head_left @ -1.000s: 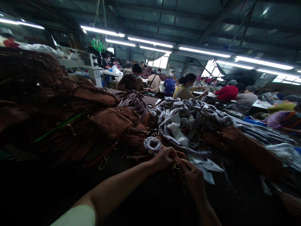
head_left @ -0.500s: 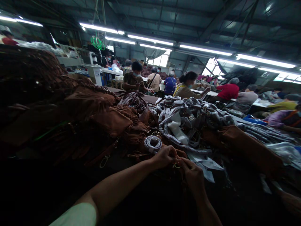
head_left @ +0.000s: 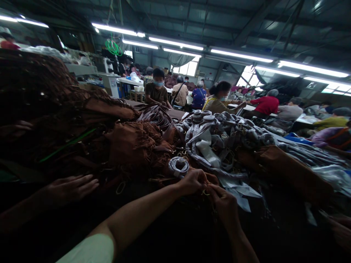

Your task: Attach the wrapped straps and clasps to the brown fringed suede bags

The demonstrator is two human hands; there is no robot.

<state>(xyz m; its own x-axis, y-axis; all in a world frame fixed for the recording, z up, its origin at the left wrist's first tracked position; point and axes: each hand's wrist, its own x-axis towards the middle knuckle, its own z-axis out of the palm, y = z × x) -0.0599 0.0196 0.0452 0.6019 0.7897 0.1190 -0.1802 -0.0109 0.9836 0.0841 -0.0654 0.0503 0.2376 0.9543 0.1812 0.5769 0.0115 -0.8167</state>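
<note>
My left hand (head_left: 193,181) and my right hand (head_left: 225,201) meet in front of the pile, fingertips pinched together. Between and just below the fingertips shows a gold metal clasp (head_left: 205,192). Brown leather (head_left: 211,178) sits behind the fingers, partly covered by them. Both hands look closed on the strap end that carries the clasp, though the exact grip is hidden and dark. Right behind my left hand lies a coiled strap wrapped in pale material (head_left: 178,167).
Brown fringed bags (head_left: 131,144) are heaped to the left. Wrapped straps (head_left: 208,135) with gold hooks pile up ahead, beside a brown bag (head_left: 296,175) at right. A co-worker's hand (head_left: 72,188) reaches in from the left; another person's hand (head_left: 341,228) is at the right edge.
My hands stay almost in place at the clasp. On the left, a co-worker's open hand has come into view, and the brown bag there now lies differently, showing its fringe.
</note>
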